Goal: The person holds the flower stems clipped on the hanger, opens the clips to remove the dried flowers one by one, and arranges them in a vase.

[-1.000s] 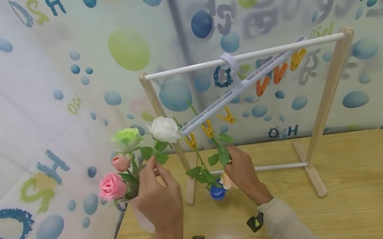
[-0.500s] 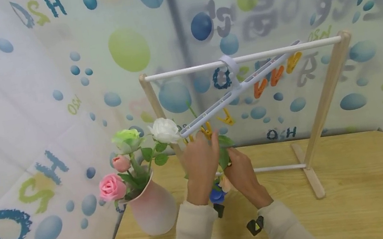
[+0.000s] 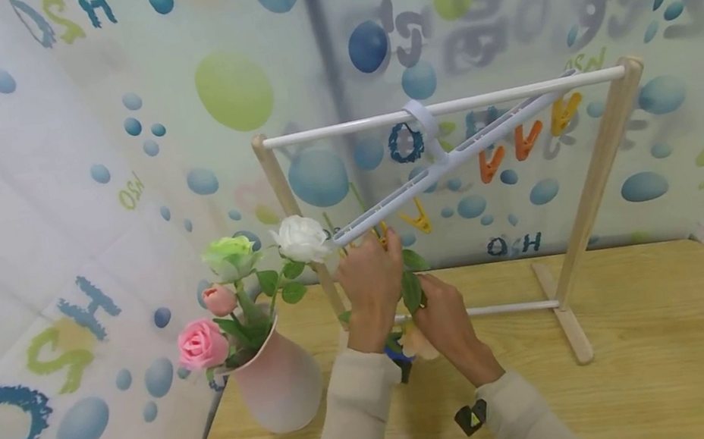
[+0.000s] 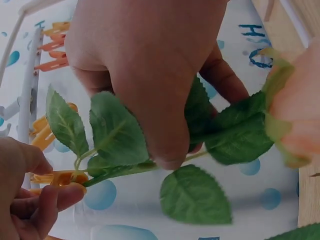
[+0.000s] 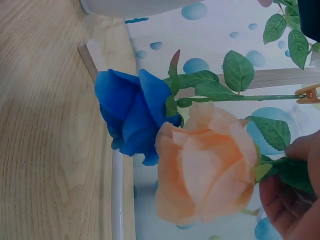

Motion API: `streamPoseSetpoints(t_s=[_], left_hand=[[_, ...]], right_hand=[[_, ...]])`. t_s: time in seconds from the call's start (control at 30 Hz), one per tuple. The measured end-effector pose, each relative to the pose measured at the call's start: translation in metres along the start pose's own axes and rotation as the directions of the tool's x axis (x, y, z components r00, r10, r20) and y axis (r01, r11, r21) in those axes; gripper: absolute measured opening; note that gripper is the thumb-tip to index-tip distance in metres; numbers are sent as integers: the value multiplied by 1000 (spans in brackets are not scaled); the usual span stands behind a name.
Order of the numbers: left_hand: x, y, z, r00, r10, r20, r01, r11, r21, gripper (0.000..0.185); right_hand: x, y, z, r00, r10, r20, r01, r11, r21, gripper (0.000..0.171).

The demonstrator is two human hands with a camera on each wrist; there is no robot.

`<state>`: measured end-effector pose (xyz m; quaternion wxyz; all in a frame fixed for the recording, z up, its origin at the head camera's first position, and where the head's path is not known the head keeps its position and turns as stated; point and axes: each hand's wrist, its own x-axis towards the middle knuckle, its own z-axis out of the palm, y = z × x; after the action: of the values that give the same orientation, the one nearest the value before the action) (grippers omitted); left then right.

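Observation:
My left hand (image 3: 371,278) is up at the left end of the hanging hanger (image 3: 446,160). In the left wrist view its thumb and fingers pinch a yellow clothespin (image 4: 62,178) at the stem of a peach rose. My right hand (image 3: 445,316) holds that leafy stem (image 4: 125,171) lower down, near the bloom. The peach rose (image 5: 205,167) hangs head down. Beside it a blue rose (image 5: 132,112) also hangs head down, its stem in another clothespin (image 5: 309,94). In the head view the left hand hides most of both clothespins.
A white rod on a wooden rack (image 3: 596,188) carries the tilted hanger. Orange clothespins (image 3: 528,141) and a yellow one hang toward its right end. A pink-white vase (image 3: 281,384) with several artificial flowers stands left. Patterned cloth walls enclose the table (image 3: 652,325).
My left hand has moved right from beside the vase flowers up to the clothespin. The right hand stays on the stem. The hanger's right end has shifted slightly right.

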<state>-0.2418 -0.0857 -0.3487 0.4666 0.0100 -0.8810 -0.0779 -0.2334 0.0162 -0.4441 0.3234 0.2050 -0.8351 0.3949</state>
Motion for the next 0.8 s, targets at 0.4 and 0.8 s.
streamPoseSetpoints(t_s=[0.4,0.8], left_hand=[[1,-6,0,999,28,-29,-28,1000,-4,48],[-20,-13,-15,999,44,7,-42,975,-219,41]], right_hand=[[-13,19,-10,995,97,2,-96,990,-102,17],[-20,26,-38,990,143,4,-136,947,-292,17]])
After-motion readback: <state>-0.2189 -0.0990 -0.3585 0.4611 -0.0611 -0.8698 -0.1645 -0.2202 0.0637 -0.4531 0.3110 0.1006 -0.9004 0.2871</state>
